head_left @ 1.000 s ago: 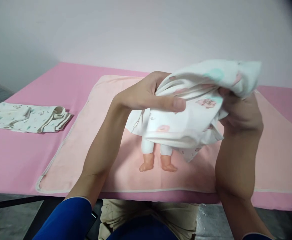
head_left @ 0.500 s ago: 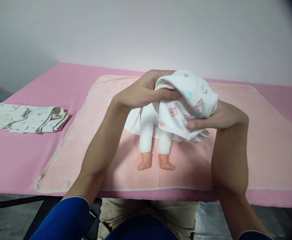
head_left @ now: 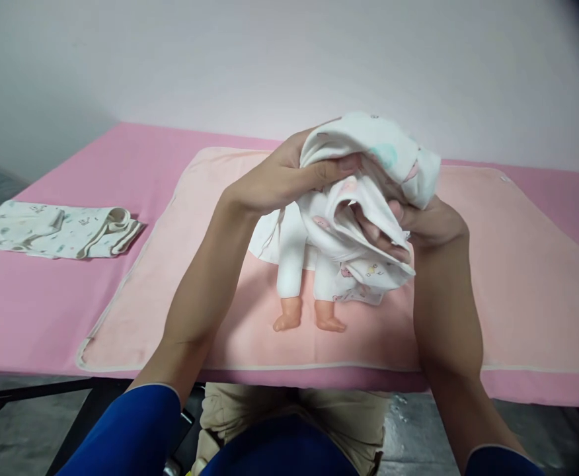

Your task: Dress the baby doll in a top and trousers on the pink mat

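Note:
A white baby garment (head_left: 369,149) with pink animal and pale green prints is bunched up between my hands, above the doll. My left hand (head_left: 304,168) grips its left side, thumb on top and the other fingers hidden behind the fabric. On the other side, my right hand (head_left: 425,221) is closed on the garment, with several fingers showing inside a fabric opening. Under the garment lies a doll (head_left: 290,264) in white clothing, bare feet toward me. Its head and most of its upper body are hidden by my hands and the garment.
A peach blanket (head_left: 170,324) with a pale border lies under the doll on the pink table (head_left: 16,311). At the left rests a folded white printed garment (head_left: 56,231). A plain wall (head_left: 289,59) stands behind the table.
The garment has been raised slightly and opened out, its lower part now hanging over one doll leg. My right hand has shifted left, its fingers now showing within the fabric.

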The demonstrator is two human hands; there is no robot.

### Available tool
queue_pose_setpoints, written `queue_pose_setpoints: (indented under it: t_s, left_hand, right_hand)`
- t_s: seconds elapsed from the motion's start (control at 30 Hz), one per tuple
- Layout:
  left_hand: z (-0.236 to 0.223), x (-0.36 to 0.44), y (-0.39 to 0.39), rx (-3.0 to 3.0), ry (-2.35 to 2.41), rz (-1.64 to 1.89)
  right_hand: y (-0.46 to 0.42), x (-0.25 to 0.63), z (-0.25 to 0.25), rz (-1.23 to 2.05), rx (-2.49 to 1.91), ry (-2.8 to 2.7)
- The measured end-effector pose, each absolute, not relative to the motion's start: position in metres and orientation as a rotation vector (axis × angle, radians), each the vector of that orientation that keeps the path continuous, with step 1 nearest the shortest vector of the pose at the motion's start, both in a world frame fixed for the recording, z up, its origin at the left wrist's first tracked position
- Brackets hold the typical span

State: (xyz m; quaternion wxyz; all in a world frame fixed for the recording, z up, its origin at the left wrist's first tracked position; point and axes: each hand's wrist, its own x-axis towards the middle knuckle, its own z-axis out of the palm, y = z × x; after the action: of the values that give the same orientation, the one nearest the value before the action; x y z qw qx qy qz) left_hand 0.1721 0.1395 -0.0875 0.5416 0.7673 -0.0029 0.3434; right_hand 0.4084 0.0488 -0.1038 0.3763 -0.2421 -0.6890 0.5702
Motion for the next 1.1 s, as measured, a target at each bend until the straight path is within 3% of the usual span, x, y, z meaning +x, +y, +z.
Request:
queue_pose_setpoints:
  t_s: [0.1, 0.3, 0.73, 1.1]
  left_hand:
    - [-0.081, 0.167, 0.118, 1.855, 0.165, 0.788]
    - [-0.088, 0.134, 0.077, 1.882, 0.338, 0.626]
    - [-0.191, 0.088, -0.061, 1.449, 0.790, 0.796]
    - [-0.251, 0.070, -0.066, 1.642, 1.236, 0.746]
  right_hand:
    - [0.047, 0.414, -0.104, 1.504, -0.413, -1.947]
    - [0.007, 0.409, -0.092, 1.300, -0.905, -1.938]
    - [-0.090, 0.335, -0.168, 1.014, -1.426, -1.798]
    - [-0.074, 0.296, -0.206, 0.823, -1.754, -1.977]
